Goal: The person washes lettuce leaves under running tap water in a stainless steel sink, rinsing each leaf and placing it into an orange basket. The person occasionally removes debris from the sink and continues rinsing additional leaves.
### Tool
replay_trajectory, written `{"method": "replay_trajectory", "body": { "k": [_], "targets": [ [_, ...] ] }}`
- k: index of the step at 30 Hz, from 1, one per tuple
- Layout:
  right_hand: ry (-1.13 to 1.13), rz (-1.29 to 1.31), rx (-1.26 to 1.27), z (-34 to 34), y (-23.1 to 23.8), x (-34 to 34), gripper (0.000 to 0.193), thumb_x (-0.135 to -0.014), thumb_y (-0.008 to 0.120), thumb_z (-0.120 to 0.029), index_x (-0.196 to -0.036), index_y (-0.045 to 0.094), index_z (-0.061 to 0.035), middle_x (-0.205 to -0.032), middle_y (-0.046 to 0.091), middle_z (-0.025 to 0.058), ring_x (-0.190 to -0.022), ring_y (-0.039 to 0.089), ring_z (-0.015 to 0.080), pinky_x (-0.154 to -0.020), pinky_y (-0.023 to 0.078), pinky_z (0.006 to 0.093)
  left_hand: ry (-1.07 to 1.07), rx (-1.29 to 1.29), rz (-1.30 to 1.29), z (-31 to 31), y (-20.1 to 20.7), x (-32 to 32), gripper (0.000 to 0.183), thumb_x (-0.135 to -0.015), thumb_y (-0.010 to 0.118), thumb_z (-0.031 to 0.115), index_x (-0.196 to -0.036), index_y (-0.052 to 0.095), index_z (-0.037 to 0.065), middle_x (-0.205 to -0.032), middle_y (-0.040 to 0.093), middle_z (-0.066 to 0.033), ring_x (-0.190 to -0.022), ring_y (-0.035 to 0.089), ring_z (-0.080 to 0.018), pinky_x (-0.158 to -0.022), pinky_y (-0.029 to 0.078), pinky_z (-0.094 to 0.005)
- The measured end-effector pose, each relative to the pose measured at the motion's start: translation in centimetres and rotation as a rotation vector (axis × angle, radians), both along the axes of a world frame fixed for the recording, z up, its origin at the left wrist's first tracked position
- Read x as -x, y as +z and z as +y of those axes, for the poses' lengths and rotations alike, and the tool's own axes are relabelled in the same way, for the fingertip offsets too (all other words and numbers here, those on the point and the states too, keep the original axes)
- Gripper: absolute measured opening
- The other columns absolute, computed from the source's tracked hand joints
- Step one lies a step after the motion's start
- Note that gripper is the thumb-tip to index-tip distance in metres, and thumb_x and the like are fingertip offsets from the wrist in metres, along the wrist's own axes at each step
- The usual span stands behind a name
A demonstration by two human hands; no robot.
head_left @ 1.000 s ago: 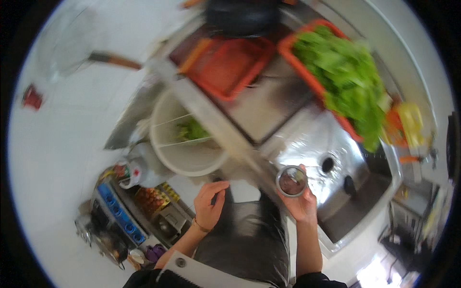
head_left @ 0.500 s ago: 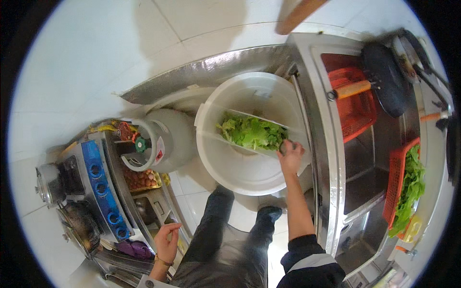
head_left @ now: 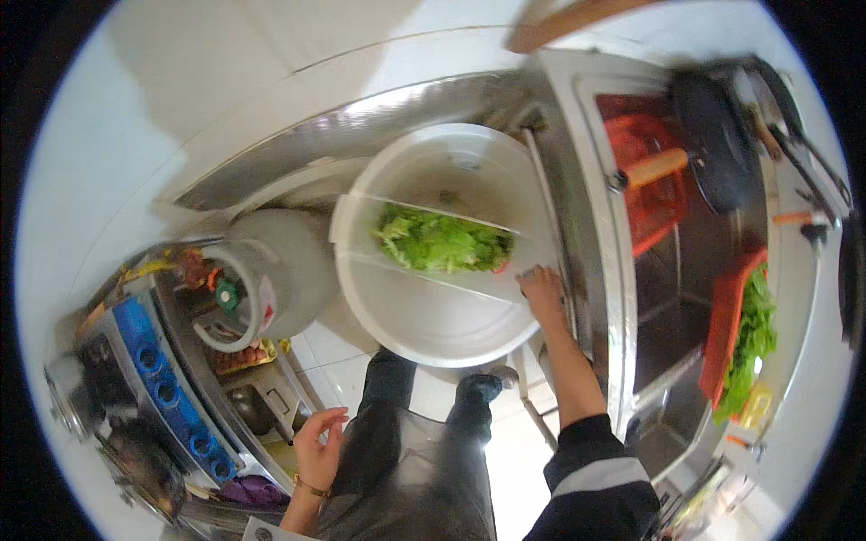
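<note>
A large pale round tub (head_left: 410,329) stands in front of my legs. Two straight parallel edges cross its top, and a heap of green leafy vegetables (head_left: 442,241) lies between them; whether it rests on a clear strip or inside the tub I cannot tell. A small red bit shows at the heap's right end. My right hand (head_left: 543,296) is over the tub's right side, just right of the leaves, fingers bent and somewhat apart, slightly blurred, with nothing seen in them. My left hand (head_left: 317,448) hangs loosely by my left thigh, fingers half bent, holding nothing.
Left of the tub stands a grey gas cylinder (head_left: 302,275). Further left are a blue-fronted stove (head_left: 153,361) with pots and a tray of eggs (head_left: 244,356). On the right, a steel sink (head_left: 672,311) holds red baskets, one with leafy greens (head_left: 756,338); a wooden-handled pan (head_left: 713,144) hangs above.
My right hand has drawn away from the leaves' right end, toward the tub's right rim. The whole view has shifted and turned a little. My left hand stays low by my thigh.
</note>
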State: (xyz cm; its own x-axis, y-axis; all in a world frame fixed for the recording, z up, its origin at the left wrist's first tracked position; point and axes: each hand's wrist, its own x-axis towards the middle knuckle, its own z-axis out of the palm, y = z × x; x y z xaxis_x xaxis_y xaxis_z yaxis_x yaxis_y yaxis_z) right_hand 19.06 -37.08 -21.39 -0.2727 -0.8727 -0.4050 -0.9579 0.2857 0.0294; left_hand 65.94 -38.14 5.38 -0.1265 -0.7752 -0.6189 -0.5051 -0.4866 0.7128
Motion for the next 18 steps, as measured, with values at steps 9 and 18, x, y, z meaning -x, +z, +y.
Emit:
{"method": "replay_trajectory", "body": {
  "k": [9, 18],
  "targets": [
    [-0.588, -0.368, 0.331, -1.2, 4.3, -3.7, 0.046, -0.084, 0.063, -0.033, -0.117, 0.056, -0.0016, -0.117, 0.054, 0.0234, -0.111, 0.051, 0.0371, -0.093, 0.043, 0.0467, -0.101, 0.049, 0.046, -1.2, 1.9, 4.3, 0.018, -0.092, 0.054, 0.001, -0.106, 0.064, 0.0, -0.098, 0.066, -0.0073, -0.089, 0.063, -0.0118, -0.078, 0.048, -0.0255],
    [-0.898, -1.755, 0.501, 8.4, 25.5, -12.5, 0.053, -0.09, 0.059, -0.01, -0.138, 0.039, -0.0099, -0.132, 0.044, 0.0084, -0.118, 0.049, 0.0184, -0.097, 0.044, 0.0332, -0.271, 0.065, 0.179, -0.5, 4.6, 11.0, 0.025, -0.092, 0.054, 0.001, -0.116, 0.057, -0.002, -0.115, 0.063, -0.0102, -0.075, 0.06, -0.0112, -0.067, 0.054, -0.0275]
  ]
}}
